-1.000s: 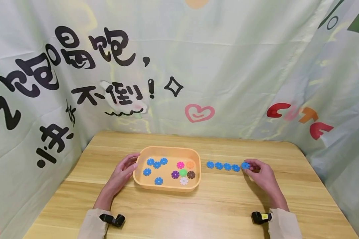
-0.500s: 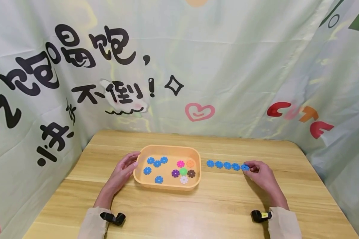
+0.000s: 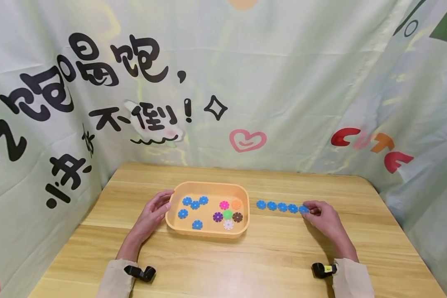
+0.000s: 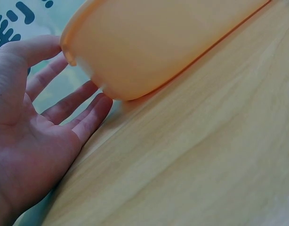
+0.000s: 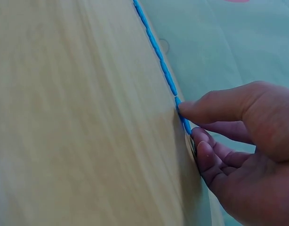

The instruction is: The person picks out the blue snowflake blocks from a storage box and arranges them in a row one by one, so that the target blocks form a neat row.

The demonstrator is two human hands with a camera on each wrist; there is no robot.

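Row of flat blue plastic discs with notched edges point(image 3: 282, 207) extends to the right of an orange plastic tray with rounded corners point(image 3: 205, 213), near it but apart from it, over a light wood-grain counter point(image 3: 231, 265). The right hand point(image 3: 322, 217) is at the far end of this row: its thumb and fingers are closed in a narrow pinch on the last, fifth blue disc point(image 3: 303, 210). Disc is taken by its outer edge, probably so that its inner side is free to meet the neighbouring disc; the two look touching or almost touching, but I cannot tell whether their slots are engaged. The left hand point(image 3: 152, 211) holds the left end of the tray, with the thumb at the rim and the fingers half bent and spread against the outside wall. Such a loose hold is perhaps enough to stop the tray from sliding. Inside, five more blue discs point(image 3: 195, 205) lie at the left, three of them close together, while six discs of other colours point(image 3: 227, 214), pink, orange, purple, green, brown and white, are gathered at the right; this division by colour seems intended, as it leaves the blue ones easy to find.
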